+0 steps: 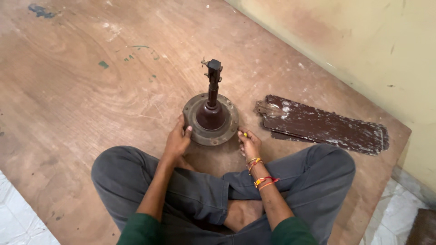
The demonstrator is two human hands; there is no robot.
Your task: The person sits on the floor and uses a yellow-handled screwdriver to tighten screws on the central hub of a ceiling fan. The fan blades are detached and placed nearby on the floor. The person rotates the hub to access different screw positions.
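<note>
A round, rusty brown ceiling fan motor [210,119] with an upright rod [213,84] stands on the wooden board in front of my crossed legs. My left hand [177,139] grips the left rim of the motor. At the motor's right rim, my right hand [249,144] is closed on a small yellow-handled tool [245,134], its tip near the rim. Threads and bangles circle my right wrist.
Worn dark brown fan blades [322,125] lie stacked on the board to the right. A large plywood board [91,90] is under everything. A pale yellow wall [363,36] rises at the far right. White floor tiles [18,218] show at the bottom left and right corners.
</note>
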